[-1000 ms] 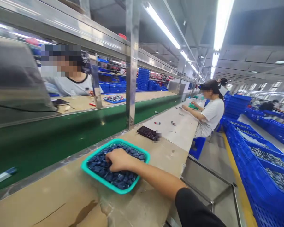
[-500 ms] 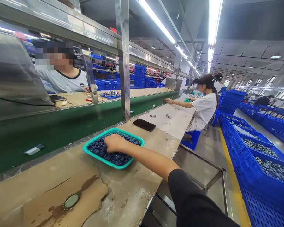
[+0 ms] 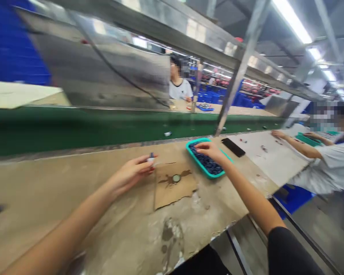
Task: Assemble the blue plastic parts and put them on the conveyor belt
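Observation:
My left hand (image 3: 133,172) is raised over the tabletop, its thumb and fingers pinching a small white piece with a dark blue end (image 3: 151,157). Over the far left part of a turquoise plastic basket (image 3: 200,165) is my right hand (image 3: 210,149), fingers curled close together. Whatever those fingertips hold, if anything, is too small and blurred to name. Small dark blue parts (image 3: 210,164) fill the basket. Between my hands, nearer to me, a round greenish disc with a notched rim (image 3: 176,178) lies on a wet-stained piece of cardboard (image 3: 172,194).
A black phone (image 3: 233,147) lies right of the basket. Beyond the table edge runs a green conveyor belt (image 3: 117,131) carrying a small white-and-dark piece (image 3: 167,133). A metal post (image 3: 237,72) rises behind the basket. Co-workers sit across the belt and at the right.
The view has swung left and my left hand has come into sight with the small piece. My right hand has lifted its fingers from among the dark blue parts.

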Available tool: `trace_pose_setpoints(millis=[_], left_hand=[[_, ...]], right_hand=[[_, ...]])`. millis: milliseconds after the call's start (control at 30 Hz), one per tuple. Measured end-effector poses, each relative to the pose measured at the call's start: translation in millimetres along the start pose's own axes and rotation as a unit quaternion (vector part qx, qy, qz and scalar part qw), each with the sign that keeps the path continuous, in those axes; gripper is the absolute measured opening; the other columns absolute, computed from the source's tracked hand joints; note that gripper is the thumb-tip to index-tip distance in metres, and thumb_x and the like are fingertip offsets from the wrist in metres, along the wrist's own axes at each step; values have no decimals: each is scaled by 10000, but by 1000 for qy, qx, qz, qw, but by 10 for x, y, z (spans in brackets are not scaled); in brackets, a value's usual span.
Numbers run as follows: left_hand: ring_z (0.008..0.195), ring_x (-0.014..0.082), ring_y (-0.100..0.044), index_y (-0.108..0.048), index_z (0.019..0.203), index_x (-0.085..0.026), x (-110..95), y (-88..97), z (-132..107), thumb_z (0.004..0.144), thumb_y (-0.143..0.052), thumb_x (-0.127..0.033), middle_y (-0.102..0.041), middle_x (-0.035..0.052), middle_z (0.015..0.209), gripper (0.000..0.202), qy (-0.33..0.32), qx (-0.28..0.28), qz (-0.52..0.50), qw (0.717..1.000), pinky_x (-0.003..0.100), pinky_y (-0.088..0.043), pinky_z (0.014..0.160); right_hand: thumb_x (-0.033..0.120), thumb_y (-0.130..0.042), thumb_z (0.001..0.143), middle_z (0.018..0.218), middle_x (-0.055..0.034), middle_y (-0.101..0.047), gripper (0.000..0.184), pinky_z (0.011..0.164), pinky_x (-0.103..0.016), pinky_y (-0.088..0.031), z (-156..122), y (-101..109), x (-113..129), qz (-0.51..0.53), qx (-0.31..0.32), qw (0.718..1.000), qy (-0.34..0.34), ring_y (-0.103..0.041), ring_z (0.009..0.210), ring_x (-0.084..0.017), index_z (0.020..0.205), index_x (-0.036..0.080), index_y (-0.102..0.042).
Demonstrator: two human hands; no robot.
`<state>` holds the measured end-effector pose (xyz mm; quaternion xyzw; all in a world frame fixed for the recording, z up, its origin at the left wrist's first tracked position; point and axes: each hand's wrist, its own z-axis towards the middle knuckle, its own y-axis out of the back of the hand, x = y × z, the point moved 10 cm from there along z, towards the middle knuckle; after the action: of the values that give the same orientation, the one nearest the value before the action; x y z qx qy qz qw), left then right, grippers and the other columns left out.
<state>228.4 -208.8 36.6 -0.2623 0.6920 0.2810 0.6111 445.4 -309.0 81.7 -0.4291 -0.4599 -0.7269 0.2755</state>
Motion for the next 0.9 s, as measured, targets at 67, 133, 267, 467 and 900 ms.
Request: trace_pose_setpoints(millis=[67, 133, 267, 467, 900], left_hand=[[667, 82, -560, -598, 1000, -128, 152, -130, 37, 499, -757, -449, -633, 31, 820, 617, 37, 40, -90, 994, 193, -442, 631], [659, 74, -550, -599, 1000, -122, 240, -235, 59, 527, -757, -399, -613, 27, 801, 571, 58, 67, -129, 988, 190, -433, 639], [674, 75, -547, -601, 1007, -140, 271, -374, 15, 585, -732, -317, -585, 10, 791, 476, 63, 107, -145, 982, 206, -431, 686], [692, 83, -537, -618, 988, -147, 189, -325, -8, 615, -686, -242, -558, 17, 831, 391, 30, 93, -132, 986, 222, -430, 691], [707, 141, -561, -594, 810, -141, 69, -203, 47, 532, -718, -250, -608, 17, 758, 323, -97, 14, 97, 990, 259, -461, 683]], right_hand=[[220, -608, 681, 687, 9, -636, 226, 584, -262, -475, -16, -101, -48, 42, 25, 999, -7, -556, 553, -106, 895, 166, -653], [267, -622, 676, 635, 18, -613, 240, 571, -261, -465, -44, -239, -72, 72, 54, 996, -15, -546, 531, -105, 890, 163, -652], [264, -674, 633, 654, 12, -610, 201, 641, -268, -462, -162, -584, -48, 102, 112, 988, -28, -579, 610, -121, 804, 161, -653], [140, -563, 688, 776, -22, -599, 68, 679, -280, -435, -310, -1030, 162, -84, 187, 976, 74, -557, 730, -149, 721, 166, -617], [70, -461, 688, 765, -23, -538, 148, 685, -293, -400, -401, -1176, 197, -267, 170, 935, 159, -509, 754, -175, 760, 200, -459]])
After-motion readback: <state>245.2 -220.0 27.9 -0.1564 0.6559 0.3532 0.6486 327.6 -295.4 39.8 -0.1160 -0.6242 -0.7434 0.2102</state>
